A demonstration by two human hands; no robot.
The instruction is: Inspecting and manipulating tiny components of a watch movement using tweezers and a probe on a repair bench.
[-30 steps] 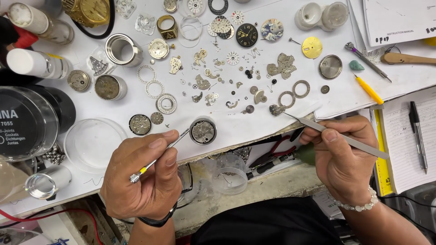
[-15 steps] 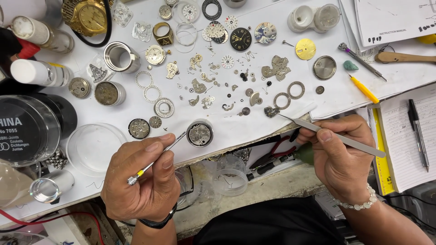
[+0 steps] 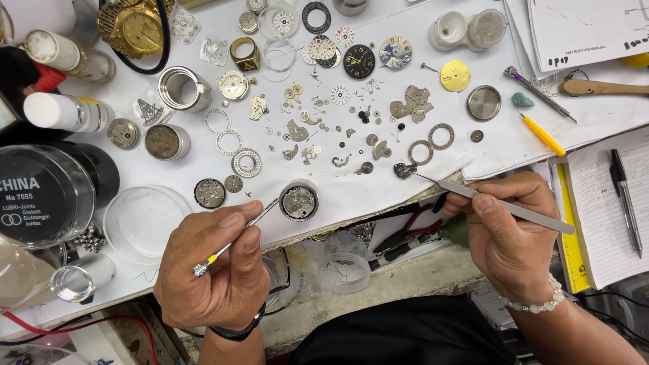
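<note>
1. Fingers of the left hand (image 3: 213, 270) are pinched closed around a thin screwdriver (image 3: 233, 240) with a yellow band and a knurled silver end; thumb and forefinger grip its shaft.
2. Its tip reaches up and to the right and seems to touch the left edge of a round watch movement (image 3: 298, 201) sitting in a silver holder on the white paper work surface (image 3: 351, 192), near the front edge.
3. Fingers of the right hand (image 3: 507, 236) are closed around long steel tweezers (image 3: 497, 205), thumb on top.
4. Both tweezer tips meet on a small dark metal part (image 3: 405, 169), which lies on the paper well to the right of the movement.
5. Behind both hands, dozens of tiny watch parts are spread over the paper: gears, bridges, flat rings, a black dial (image 3: 359, 61), a patterned dial (image 3: 395, 51) and a gold disc (image 3: 455, 75).
6. At far left stand a clear round container (image 3: 40, 203), a shallow clear dish (image 3: 145, 223) and white tubes (image 3: 64, 111).
7. A gold wristwatch (image 3: 135, 27) lies at the top left.
8. At right are a yellow-handled tool (image 3: 543, 134), printed sheets and a black pen (image 3: 625, 199) on a lined notebook.
</note>
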